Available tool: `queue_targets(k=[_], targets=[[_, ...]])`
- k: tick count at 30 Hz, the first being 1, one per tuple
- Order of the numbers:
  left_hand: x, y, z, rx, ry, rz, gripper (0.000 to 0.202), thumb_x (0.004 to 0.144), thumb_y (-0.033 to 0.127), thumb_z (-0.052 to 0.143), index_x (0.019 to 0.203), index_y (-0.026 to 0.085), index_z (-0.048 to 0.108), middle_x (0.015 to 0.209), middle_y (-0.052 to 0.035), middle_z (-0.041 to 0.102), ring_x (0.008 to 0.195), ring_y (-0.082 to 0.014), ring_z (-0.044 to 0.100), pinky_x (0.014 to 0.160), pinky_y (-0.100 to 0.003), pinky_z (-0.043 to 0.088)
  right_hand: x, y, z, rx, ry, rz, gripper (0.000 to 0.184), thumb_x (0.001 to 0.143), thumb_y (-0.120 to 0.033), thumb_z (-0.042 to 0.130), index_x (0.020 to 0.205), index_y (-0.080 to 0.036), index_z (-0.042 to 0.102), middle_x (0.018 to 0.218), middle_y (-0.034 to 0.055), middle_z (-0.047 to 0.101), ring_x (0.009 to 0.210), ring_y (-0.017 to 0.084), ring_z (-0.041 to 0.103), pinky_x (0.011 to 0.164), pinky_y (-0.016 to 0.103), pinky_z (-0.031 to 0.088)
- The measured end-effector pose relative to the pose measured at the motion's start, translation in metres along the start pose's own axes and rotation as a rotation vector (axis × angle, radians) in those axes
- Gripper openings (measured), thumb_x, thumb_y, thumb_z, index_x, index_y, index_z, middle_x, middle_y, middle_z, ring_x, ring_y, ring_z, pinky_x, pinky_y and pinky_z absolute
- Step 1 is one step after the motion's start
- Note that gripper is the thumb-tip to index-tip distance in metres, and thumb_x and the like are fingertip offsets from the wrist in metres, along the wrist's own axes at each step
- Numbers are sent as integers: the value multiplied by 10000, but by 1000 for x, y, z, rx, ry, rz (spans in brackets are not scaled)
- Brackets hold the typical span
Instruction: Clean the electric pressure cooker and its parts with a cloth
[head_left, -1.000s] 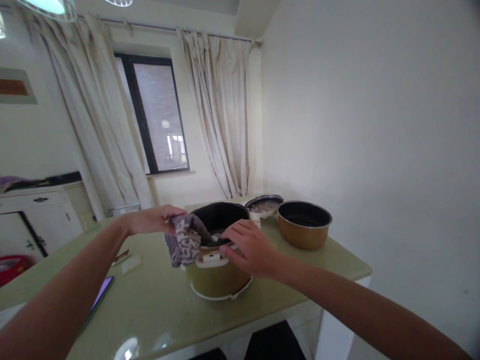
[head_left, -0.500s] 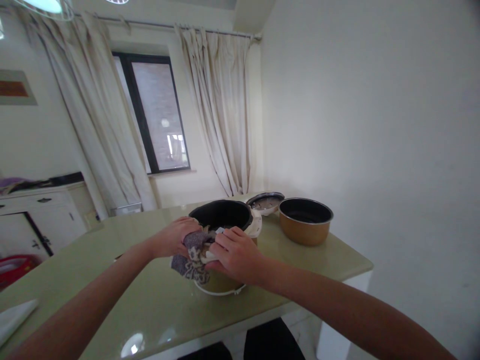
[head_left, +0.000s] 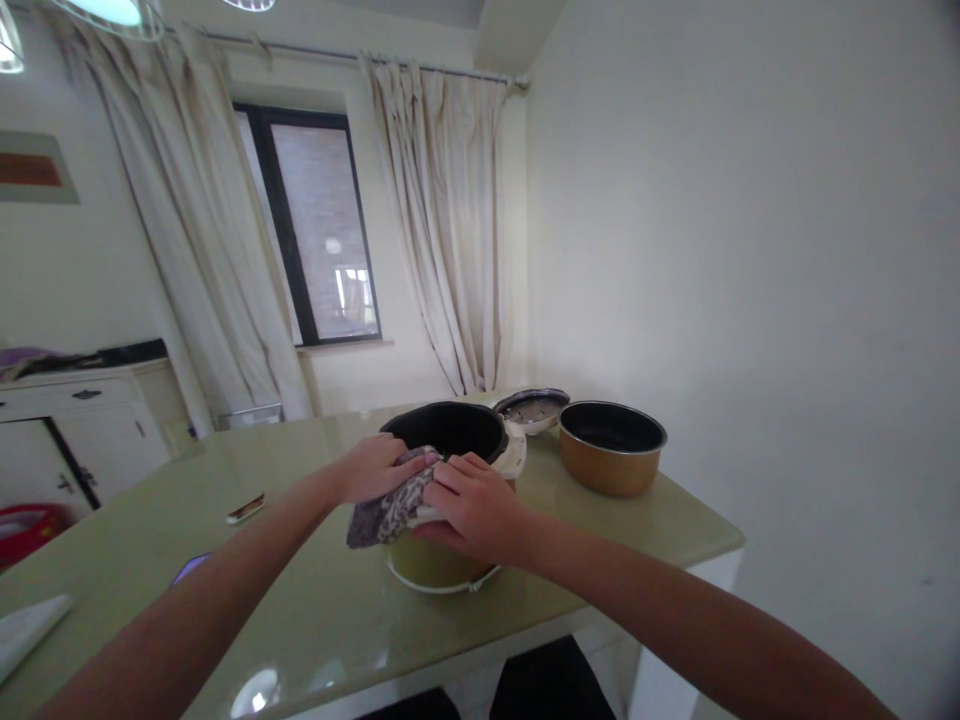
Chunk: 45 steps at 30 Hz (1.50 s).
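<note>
The rice cooker body (head_left: 442, 560), with a dark cavity, stands uncovered near the table's front edge. Over its near rim hangs a grey patterned cloth (head_left: 386, 512). My left hand (head_left: 379, 468) is closed on that cloth, pressing it against the rim. Right beside it, my right hand (head_left: 472, 505) curls around the cooker's near rim, its fingertips at the cloth's edge. Behind the cooker lies its round lid (head_left: 532, 408), inner side up. A gold inner pot (head_left: 611, 465) with a dark lining sits to the right.
The pale green table (head_left: 315, 600) carries a small slim object (head_left: 246, 508) and a phone-like object (head_left: 191, 567) by my left forearm. At the left edge lies a white flat item (head_left: 30, 630). A wall (head_left: 712, 300) rises at the right.
My left hand has moved slightly up and right along the rim. The cloth, bunched before, now lies flatter over the edge. My right hand stays nearly in place.
</note>
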<state>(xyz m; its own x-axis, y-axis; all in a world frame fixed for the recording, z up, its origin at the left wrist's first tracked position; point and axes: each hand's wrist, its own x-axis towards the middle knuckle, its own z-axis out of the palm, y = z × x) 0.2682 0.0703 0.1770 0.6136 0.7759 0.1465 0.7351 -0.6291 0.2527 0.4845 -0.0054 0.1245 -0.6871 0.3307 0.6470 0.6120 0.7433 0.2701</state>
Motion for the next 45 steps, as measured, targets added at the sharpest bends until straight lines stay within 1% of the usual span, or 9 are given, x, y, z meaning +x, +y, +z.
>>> queue_targets(k=[6,15,19,22,24,28,33,38,45], targets=[[-5,24,14,23,37,33,814,1007,785,151,747,214,670,725,-77,652,772,-231,617,809,-350,451,-9,-4,8,-71,127,-5,399,1058,-559,556,954,-187,655,943,92,655,978,260,567,844,410,402],[-16,-57,-5,174,182,262,541,1007,650,424,1139,231,741,1274,-133,730,1256,-320,600,1190,-473,371,-4,-6,2,-63,90,10,448,1057,-600,528,919,-191,650,914,81,634,882,241,528,780,393,383],[-21,-59,-13,138,324,-29,689,950,729,485,1423,242,605,1487,-142,613,1402,-355,524,1215,-524,368,-3,-5,3,-43,89,19,465,1044,-622,538,920,-187,646,917,76,621,864,234,518,780,387,382],[-27,-48,-13,-82,107,-338,879,921,819,454,1554,209,442,1312,-158,726,1189,-345,694,1005,-466,556,-4,-3,3,-25,72,24,468,1041,-629,536,940,-187,651,916,75,615,865,235,513,782,385,382],[-30,-40,-11,-198,-8,-374,958,900,837,482,1594,185,373,1282,-167,750,1114,-333,734,923,-428,595,-4,-2,3,-17,68,18,469,1043,-629,531,943,-187,653,916,75,614,869,237,512,786,384,386],[-22,-35,-10,-195,77,-190,950,858,793,586,1551,151,480,1483,-200,649,1347,-372,625,1137,-454,505,-3,-1,0,-6,66,1,463,1050,-622,519,945,-190,649,915,69,607,873,233,507,791,375,387],[-8,-66,-31,-291,9,28,825,895,698,581,1560,218,492,1621,-119,539,1469,-301,532,1241,-433,405,-3,-1,0,-2,46,14,448,1054,-618,515,968,-200,650,918,66,600,875,233,504,786,371,379],[8,-87,-36,-76,155,-276,832,862,605,574,1517,97,504,1551,-226,580,1415,-360,571,1160,-459,473,-4,-2,3,23,32,38,440,1035,-622,557,971,-197,651,922,65,602,872,231,508,787,376,385],[44,-51,2,199,62,-337,741,810,683,668,1334,162,615,1292,-251,731,1180,-420,703,955,-476,548,-3,0,4,9,56,15,447,1056,-611,515,962,-195,650,927,70,617,868,231,517,788,382,397]])
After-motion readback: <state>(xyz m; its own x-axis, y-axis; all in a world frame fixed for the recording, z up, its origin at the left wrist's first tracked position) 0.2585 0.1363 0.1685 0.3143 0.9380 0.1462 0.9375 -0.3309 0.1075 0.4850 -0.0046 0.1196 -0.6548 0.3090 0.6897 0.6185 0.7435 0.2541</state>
